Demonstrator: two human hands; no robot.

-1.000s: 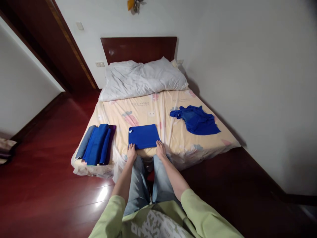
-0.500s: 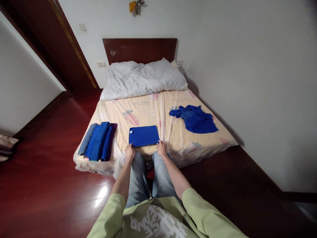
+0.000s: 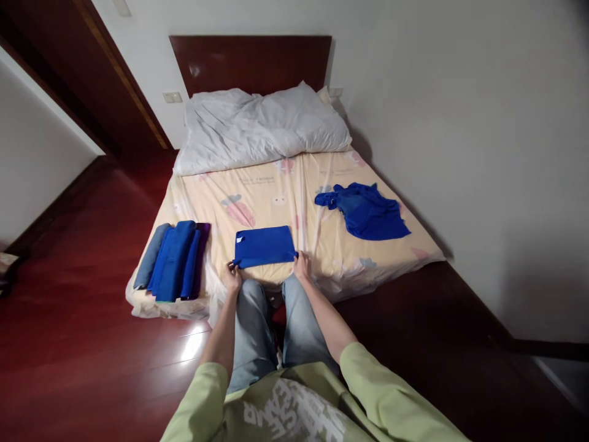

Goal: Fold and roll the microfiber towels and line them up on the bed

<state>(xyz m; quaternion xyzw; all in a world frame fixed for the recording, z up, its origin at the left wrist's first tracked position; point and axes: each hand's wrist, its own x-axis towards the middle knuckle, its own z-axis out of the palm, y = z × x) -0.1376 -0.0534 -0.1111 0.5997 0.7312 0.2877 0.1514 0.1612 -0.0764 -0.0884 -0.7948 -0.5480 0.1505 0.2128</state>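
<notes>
A blue towel [image 3: 264,242], folded into a flat rectangle, lies near the front edge of the bed, with a small white tag at its far left corner. My left hand [image 3: 232,276] pinches its near left corner, which is lifted and slightly turned inward. At the near right corner, my right hand [image 3: 301,265] pinches the cloth between thumb and fingers. The towel's near edge is turned up in a narrow strip between the hands. To the left lie several rolled or folded towels [image 3: 177,261] in blue, grey-blue and purple, side by side.
A crumpled blue cloth [image 3: 372,212] lies on the right part of the bed. A white quilt [image 3: 262,129] is bunched against the dark wooden headboard [image 3: 253,61]. The patterned bedsheet [image 3: 294,181] hangs over the front edge, close to my knees. A wall [image 3: 460,123] stands at the right.
Both hands have raised the towel's near corners and turned its near edge up and away from me. My view has tilted down a little.
</notes>
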